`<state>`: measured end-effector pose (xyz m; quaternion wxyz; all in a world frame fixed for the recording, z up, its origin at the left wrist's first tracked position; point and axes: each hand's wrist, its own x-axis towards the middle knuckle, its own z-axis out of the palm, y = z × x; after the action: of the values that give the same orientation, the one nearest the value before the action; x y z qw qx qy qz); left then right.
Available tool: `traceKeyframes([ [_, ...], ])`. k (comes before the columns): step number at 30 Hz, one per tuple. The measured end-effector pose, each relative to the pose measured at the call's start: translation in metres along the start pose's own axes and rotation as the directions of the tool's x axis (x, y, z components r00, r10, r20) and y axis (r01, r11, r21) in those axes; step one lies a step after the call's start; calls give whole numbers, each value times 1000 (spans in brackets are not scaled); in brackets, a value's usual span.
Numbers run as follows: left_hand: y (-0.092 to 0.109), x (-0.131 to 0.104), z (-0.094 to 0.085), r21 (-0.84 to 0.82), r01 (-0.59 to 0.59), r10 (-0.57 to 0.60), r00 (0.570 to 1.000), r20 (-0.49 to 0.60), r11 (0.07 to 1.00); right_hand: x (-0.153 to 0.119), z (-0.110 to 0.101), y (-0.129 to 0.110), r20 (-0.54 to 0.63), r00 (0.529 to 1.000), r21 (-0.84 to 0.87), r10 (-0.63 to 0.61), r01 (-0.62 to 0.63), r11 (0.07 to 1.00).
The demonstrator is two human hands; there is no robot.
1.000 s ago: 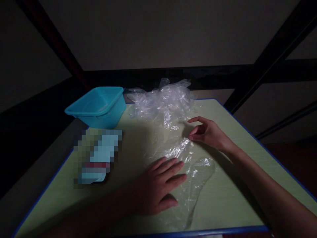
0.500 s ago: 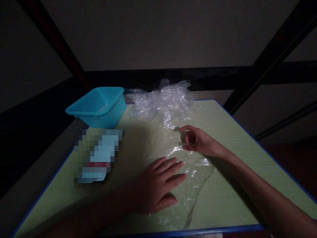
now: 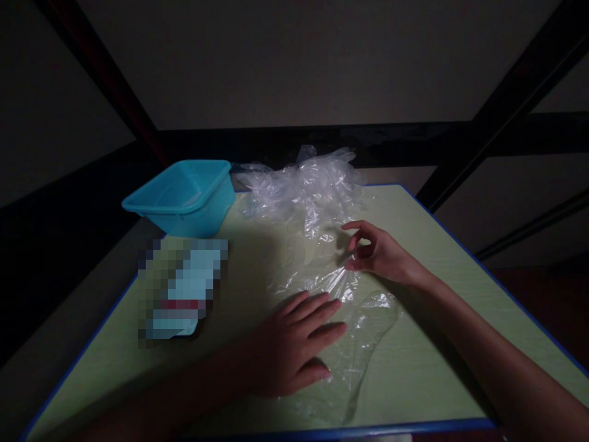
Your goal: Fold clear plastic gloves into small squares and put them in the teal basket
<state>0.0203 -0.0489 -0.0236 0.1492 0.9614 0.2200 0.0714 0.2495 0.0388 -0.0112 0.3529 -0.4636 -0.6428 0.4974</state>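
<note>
at the near side, the pale green table [image 3: 427, 380] shows its blue edge. the left hand [image 3: 299, 350] lies palm down, fingers spread flat, on a clear plastic film [image 3: 368, 331] that stretches over the table's middle, from close to the near edge towards the far pile. just beyond, the right hand [image 3: 381, 255] curves over the film, forefinger lifted apart and thumb tip against it, where shiny creases gather; i cannot tell whether another finger closes the pinch. to the left lies a light blue item [image 3: 191, 285] with a dark red band, mostly masked by blocky pixels, so any writing there is unreadable. farther back, a turquoise basin [image 3: 197, 212] stands at the table's left edge, beside a crumpled pile of clear plastic [image 3: 313, 184], before a dark wall [image 3: 299, 67].
</note>
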Motion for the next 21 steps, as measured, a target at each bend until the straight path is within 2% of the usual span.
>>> traceKeyframes([
  [5,1,0,-1,6,14,-14,1000,14,1000,2,-9,-4,-156,988,31,17,-12,999],
  [12,1,1,-1,29,13,-15,999,41,999,1,-17,-11,-355,932,-21,-77,74,997],
  [16,1,0,0,29,14,-15,1000,26,999,1,-20,-9,-359,928,-66,-96,77,995],
  [21,0,-1,0,8,9,-9,1000,19,1000,4,-20,-3,-275,956,-67,-98,83,994],
])
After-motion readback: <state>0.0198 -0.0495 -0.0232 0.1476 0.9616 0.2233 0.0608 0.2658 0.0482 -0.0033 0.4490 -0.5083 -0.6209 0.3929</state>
